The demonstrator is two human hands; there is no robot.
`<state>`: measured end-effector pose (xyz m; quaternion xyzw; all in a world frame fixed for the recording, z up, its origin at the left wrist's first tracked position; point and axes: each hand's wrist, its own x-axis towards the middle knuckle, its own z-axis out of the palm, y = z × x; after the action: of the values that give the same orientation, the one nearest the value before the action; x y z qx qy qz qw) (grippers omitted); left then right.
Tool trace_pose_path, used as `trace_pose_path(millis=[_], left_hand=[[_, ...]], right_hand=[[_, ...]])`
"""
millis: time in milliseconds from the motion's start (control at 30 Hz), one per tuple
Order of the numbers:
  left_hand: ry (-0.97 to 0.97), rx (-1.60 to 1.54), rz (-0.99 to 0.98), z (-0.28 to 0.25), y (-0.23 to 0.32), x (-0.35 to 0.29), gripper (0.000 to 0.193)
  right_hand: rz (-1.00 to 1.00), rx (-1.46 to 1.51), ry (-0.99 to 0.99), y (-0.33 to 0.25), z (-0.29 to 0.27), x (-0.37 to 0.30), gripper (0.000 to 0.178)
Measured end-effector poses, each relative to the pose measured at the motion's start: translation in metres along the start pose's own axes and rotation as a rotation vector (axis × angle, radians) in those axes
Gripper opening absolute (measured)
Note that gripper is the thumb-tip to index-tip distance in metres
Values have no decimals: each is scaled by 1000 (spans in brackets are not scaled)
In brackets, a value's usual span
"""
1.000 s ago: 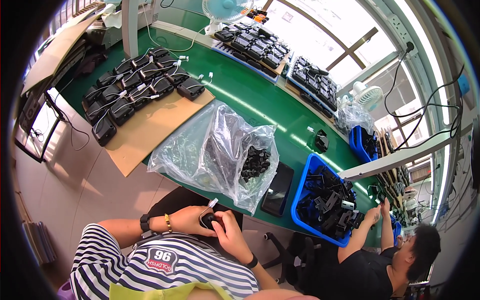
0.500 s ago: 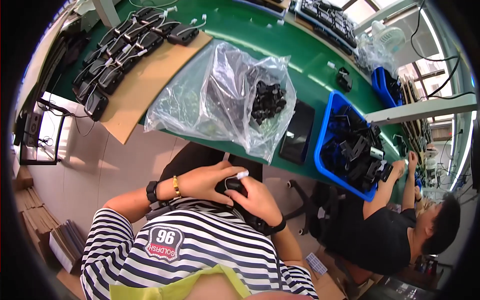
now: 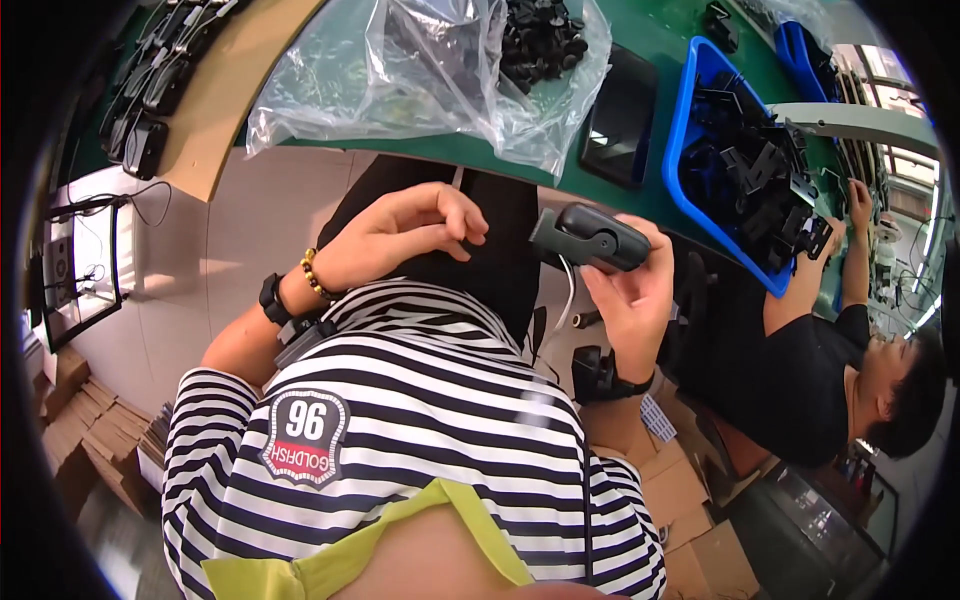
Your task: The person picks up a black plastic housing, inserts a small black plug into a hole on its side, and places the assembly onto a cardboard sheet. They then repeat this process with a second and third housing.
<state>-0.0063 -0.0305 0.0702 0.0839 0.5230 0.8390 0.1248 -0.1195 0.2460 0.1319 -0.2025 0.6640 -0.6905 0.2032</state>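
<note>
My right hand (image 3: pixel 640 290) grips a black rounded device (image 3: pixel 592 238) by its right end, thumb below and fingers behind. A flat ridged bracket shows at the device's left end, a round pivot on its side, and a white cable (image 3: pixel 571 290) hangs from underneath. To its left, above my lap, my left hand (image 3: pixel 405 235) is closed in a loose pinch, thumb near the bent fingertips. Whatever small dark thing may sit between them is lost against my black trousers (image 3: pixel 500 220). A gap separates the left fingertips from the device.
On the green table (image 3: pixel 420 146) lie a clear plastic bag (image 3: pixel 420 90) with small black parts (image 3: pixel 540 45) and a black tablet-like panel (image 3: pixel 620 120). A blue bin (image 3: pixel 683 120) holds black brackets. Cabled devices (image 3: pixel 160 85) stand beside brown board (image 3: pixel 215 120). A co-worker (image 3: pixel 780 390) sits right.
My hands have come apart. The right one has moved right and raised the device, now in plain sight; the left has drawn off it. The whole view has tilted, shifting the table upward.
</note>
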Motion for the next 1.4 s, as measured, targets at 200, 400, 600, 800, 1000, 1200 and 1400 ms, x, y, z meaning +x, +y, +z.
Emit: trace_pose_path(millis=[200,400,600,800,1000,1200,1400], left_hand=[[203,-269,-54,20,12,9,44],[111,65,84,12,13,12,56],[163,-58,-40,3,8,5,59],[76,-165,-263,-6,12,4,63],[18,-272,-222,-19,4,-3,54],[29,150,-217,-22,-9,-1,56],[183,175,-320,-16,-13,3,54]], right_hand=[[-196,-48,-185,25,43,13,47],[-374,-316,-197,38,57,21,46],[-411,-584,-395,13,56,38,42],[-303,-380,-302,-10,27,80,22],[-352,-681,35,-23,57,133,11],[-329,-1073,-121,13,51,165,15],[-393,-1121,-71,10,54,161,17]])
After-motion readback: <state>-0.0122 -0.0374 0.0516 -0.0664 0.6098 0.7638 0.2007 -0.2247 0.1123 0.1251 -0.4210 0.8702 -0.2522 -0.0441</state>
